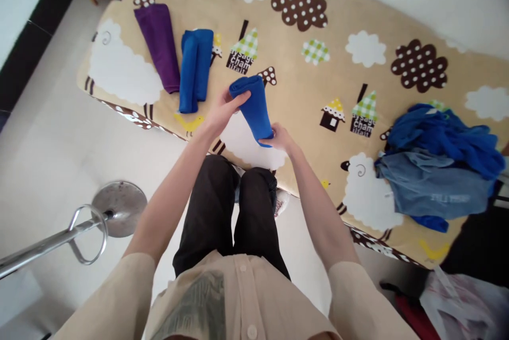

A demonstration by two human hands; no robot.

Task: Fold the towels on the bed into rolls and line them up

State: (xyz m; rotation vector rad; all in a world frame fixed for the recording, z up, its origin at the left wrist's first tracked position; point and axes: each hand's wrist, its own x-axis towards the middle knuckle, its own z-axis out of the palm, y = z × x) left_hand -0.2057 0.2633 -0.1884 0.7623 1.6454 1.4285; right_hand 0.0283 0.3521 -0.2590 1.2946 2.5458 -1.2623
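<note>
The bed [302,106] stretches left to right in front of me. At its right end sits a loose pile [437,170] of blue clothes, well apart from my hands. To the left lies a purple roll [159,48], and just right of it a blue bundle [189,77], both pointing roughly away from me. The blue roll [256,113] is between my hands, above the bed's near side, its long axis slanting from far left to near right. My left hand [223,109] grips the far end and is nearer the bundle; my right hand [281,137] pinches the near end, on the pile's side.
</note>
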